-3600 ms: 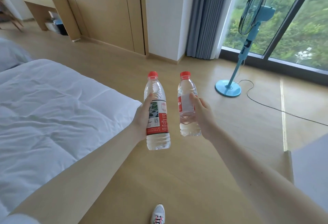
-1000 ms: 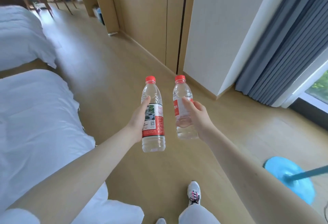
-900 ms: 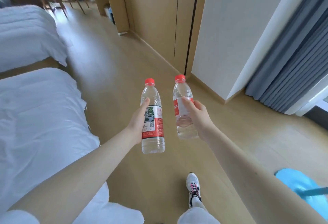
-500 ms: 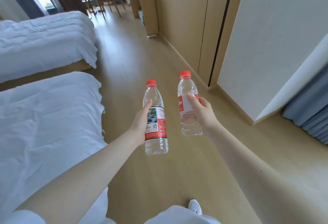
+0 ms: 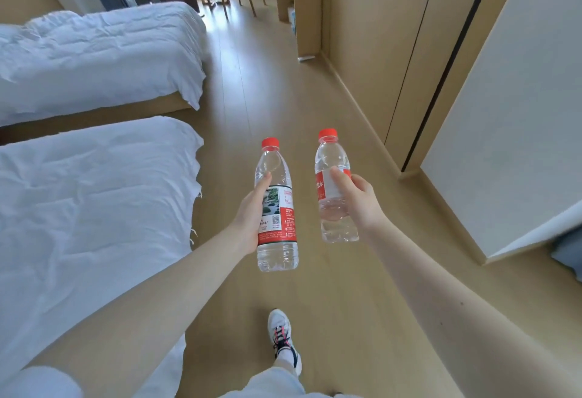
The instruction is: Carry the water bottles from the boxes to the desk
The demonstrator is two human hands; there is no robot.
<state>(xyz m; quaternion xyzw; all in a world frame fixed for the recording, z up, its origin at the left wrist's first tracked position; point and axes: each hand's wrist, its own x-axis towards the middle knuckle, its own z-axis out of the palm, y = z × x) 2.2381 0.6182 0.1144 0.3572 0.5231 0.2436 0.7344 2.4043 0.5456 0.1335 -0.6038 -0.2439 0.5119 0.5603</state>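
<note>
Over the last few seconds the view has swung away from the window, so the blue fan and grey curtain seen a moment ago are gone. It now looks straight down the pale wooden floor [image 5: 267,89] between the two white-quilted beds [image 5: 94,208] and the wood-panelled wall [image 5: 371,60]. The light wooden counter [image 5: 302,4] stands against that wall at the far end, well apart from the hands. That suggests the turn is done and only the walk remains (one white trainer [image 5: 280,331] is stepping forward). The grips have not altered. The left hand [image 5: 252,221] is wrapped round the label of a clear plastic water bottle with a red cap and a red-and-white label bearing a green picture [image 5: 283,208], thumb up along its side. The right hand [image 5: 359,202] is curled round the middle of a second clear plastic bottle with a red cap and red label [image 5: 338,230]. Both bottles are held near upright in the air, close together but not touching, caps on. Each looks filled with clear water almost to the neck. The boxes are out of view, and whatever sits on the counter is too small to make out.
</note>
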